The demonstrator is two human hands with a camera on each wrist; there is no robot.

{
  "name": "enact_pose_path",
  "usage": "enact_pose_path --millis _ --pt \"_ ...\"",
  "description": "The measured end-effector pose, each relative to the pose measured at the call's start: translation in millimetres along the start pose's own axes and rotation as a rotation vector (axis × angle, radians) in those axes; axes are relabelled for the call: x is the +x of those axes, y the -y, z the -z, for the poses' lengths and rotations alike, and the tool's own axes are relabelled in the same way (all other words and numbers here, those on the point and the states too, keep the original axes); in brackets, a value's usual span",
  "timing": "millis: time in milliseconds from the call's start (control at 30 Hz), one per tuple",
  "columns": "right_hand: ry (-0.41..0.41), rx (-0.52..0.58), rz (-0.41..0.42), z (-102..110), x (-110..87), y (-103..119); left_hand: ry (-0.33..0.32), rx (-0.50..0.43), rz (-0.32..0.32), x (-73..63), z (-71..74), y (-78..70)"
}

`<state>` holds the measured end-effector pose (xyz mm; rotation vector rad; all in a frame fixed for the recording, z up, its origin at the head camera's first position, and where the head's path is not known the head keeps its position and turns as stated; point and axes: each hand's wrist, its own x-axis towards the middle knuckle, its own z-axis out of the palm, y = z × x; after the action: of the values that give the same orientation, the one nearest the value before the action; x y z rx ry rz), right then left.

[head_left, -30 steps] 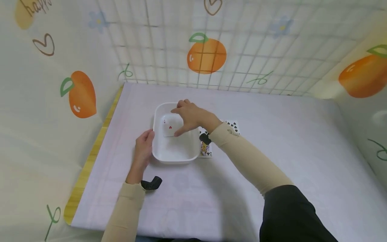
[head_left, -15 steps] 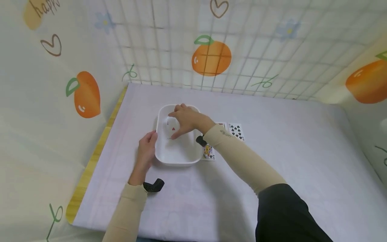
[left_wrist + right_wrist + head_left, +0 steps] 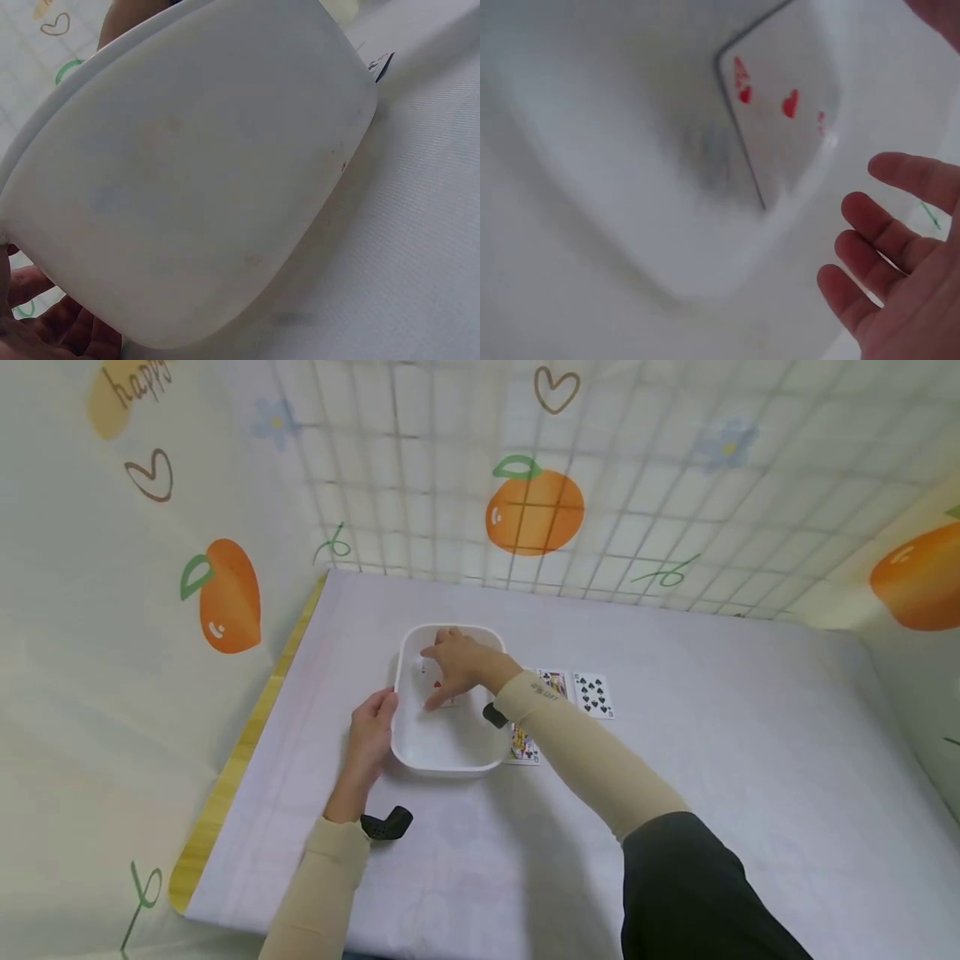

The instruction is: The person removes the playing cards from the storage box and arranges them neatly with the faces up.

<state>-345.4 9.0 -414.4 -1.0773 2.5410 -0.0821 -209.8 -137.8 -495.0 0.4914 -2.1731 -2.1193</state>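
My left hand [image 3: 365,735] grips the left side of a white plastic tub [image 3: 450,753]. In the left wrist view the tub's outer wall [image 3: 195,165] fills most of the picture, with my curled fingers [image 3: 64,326] at its lower left edge. An ace of hearts playing card [image 3: 790,103] lies inside the tub. My right hand [image 3: 463,662] hovers over that card, its thumb and fingers spread. The right wrist view shows fingers [image 3: 874,225] apart from the card and holding nothing.
Right of the tub lie more playing cards: a card with black spades [image 3: 594,696], a face card [image 3: 555,682] partly behind the right sleeve, and a face card with clubs [image 3: 525,747] partly under the tub's edge. A white cloth [image 3: 712,727] covers the table.
My right hand has shifted slightly left over the tub, and its sleeve now uncovers more of the cards on the right. My left hand keeps its grip. The head view has shifted a little.
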Motion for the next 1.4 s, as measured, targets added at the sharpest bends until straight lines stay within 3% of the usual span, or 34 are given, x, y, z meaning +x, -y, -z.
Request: enact_pose_path --millis 200,533,1167,1400 --pt "0.021 -0.008 0.007 -9.7 12.1 0.8 -0.014 -0.006 -0.01 1.8 3.3 1.7" --pt "0.04 0.02 -0.088 -26.7 17.9 -9.0 0.009 0.012 -0.003 2.6 2.1 2.3" --pt "0.027 0.072 -0.073 -21.8 21.5 -9.8 0.002 -0.019 -0.013 6.6 3.7 1.8" --pt "-0.01 0.02 0.019 -19.7 21.1 -8.8 0.005 -0.023 -0.015 5.1 4.4 0.4"
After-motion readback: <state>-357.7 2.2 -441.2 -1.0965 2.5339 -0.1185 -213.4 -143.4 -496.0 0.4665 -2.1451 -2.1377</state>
